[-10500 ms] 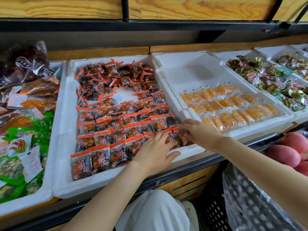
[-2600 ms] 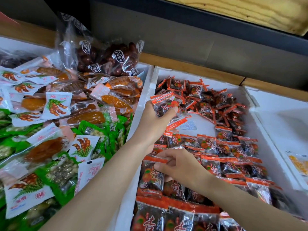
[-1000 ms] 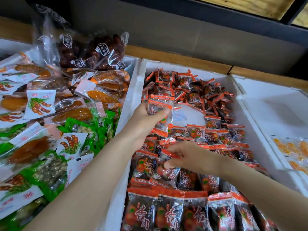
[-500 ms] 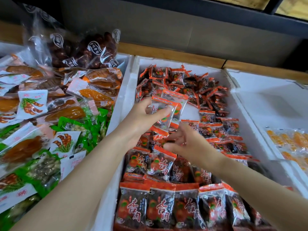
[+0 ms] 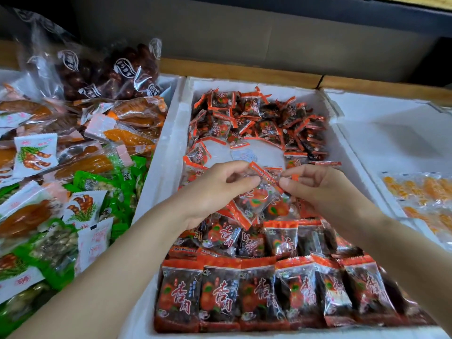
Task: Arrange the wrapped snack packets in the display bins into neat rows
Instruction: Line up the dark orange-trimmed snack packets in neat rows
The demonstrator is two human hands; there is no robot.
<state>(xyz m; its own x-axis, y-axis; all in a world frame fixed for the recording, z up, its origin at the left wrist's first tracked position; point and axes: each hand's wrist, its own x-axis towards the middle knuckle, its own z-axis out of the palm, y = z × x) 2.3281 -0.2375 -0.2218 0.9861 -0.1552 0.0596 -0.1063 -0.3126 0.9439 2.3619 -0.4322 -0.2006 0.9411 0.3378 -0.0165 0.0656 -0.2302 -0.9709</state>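
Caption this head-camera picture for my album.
Left hand and right hand pinch clear, red-edged snack packets above a white foam bin.

Middle bin [image 5: 269, 87]: rows of packets [image 5: 256, 289] in front, a loose heap [image 5: 256, 118] behind. Above its centre, the left hand [image 5: 210, 192] and right hand [image 5: 320, 189] pinch held packets [image 5: 256, 199] between them. The left bin [image 5: 170, 81] is piled with other packs [image 5: 73, 192]; the right bin [image 5: 391, 143] has small sweets [image 5: 420, 192] near its front

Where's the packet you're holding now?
Head view, centre: the packet is pinched between left hand and right hand, over the middle of the white bin.
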